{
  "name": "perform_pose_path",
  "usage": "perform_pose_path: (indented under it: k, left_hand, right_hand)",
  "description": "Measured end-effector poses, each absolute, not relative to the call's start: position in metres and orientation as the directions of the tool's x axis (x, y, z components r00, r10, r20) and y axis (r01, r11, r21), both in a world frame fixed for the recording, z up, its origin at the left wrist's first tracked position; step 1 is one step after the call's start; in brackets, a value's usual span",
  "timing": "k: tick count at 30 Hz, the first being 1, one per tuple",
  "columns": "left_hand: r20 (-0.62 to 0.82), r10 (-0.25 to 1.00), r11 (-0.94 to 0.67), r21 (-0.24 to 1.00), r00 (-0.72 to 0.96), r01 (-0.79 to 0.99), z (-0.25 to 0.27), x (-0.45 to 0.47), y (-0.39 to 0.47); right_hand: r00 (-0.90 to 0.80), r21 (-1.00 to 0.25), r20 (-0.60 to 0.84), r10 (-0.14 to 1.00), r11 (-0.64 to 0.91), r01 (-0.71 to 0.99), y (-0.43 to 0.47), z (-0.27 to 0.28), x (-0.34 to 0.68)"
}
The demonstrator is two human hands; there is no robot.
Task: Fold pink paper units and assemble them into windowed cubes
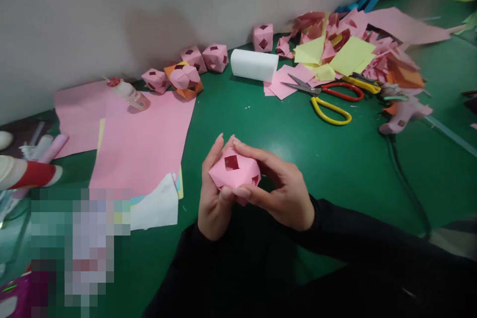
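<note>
Pink paper cube (234,171) w/ dark red windows sat above green table (335,159), held btwn both hands. Left hand (213,194) cupped its left side; right hand (283,186) wrapped top and bottom, fingers closed on it. Pink sheets (143,141) lay just left; scissors (328,97) and glue gun (404,114) well apart, upper right. Bare table ahead of cube.

A pink paper cube (234,171) with dark red square windows sits over the green surface (335,159). At ten o'clock lie pink sheets (143,139); at one o'clock, scissors (328,102) with red and yellow handles, a white roll (254,64) and yellow squares (350,55).
</note>
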State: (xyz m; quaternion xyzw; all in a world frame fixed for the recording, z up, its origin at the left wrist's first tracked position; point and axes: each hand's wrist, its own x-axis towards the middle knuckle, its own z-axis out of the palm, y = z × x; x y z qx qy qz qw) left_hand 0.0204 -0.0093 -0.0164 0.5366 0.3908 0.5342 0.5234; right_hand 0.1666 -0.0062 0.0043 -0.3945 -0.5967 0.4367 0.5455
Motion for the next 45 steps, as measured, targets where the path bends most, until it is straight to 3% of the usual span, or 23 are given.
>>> perform_pose_path:
  k: [3,8,13,18,24,38,42,45]
  left_hand:
    - [0.083,0.990,-0.059,0.979,0.117,-0.194,-0.014,0.015,-0.004]
    - [0.190,0.977,-0.201,0.973,0.098,0.116,-0.013,-0.003,0.007]
    - [0.063,0.984,-0.052,0.996,0.164,-0.066,-0.007,0.002,0.009]
    - [-0.071,0.984,0.106,0.971,0.164,-0.214,-0.004,0.008,0.005]
    - [0.043,0.965,0.036,0.955,0.258,-0.294,-0.008,0.003,0.003]
    - [0.139,0.982,-0.089,0.938,0.130,-0.336,-0.009,0.014,0.001]
    - [0.124,0.986,-0.088,0.953,0.108,-0.291,-0.010,0.013,-0.002]
    - [0.194,0.978,-0.174,0.963,0.081,-0.204,-0.009,0.010,-0.004]
  right_hand:
    - [-0.166,-0.932,0.361,0.918,0.363,-0.016,-0.001,0.004,0.169]
    - [-0.240,-0.898,0.382,0.893,0.420,0.131,0.005,0.005,0.174]
    - [-0.259,-0.868,0.417,0.871,0.466,0.173,0.011,0.008,0.180]
    - [-0.274,-0.760,0.527,0.805,0.590,0.272,0.013,0.009,0.184]
    - [-0.245,-0.670,0.623,0.743,0.668,0.323,0.011,0.010,0.184]
    - [-0.229,-0.674,0.649,0.726,0.688,0.269,0.008,0.005,0.178]
    - [-0.231,-0.648,0.668,0.707,0.706,0.286,0.011,0.005,0.180]
    - [-0.203,-0.665,0.649,0.733,0.676,0.318,0.012,0.008,0.183]
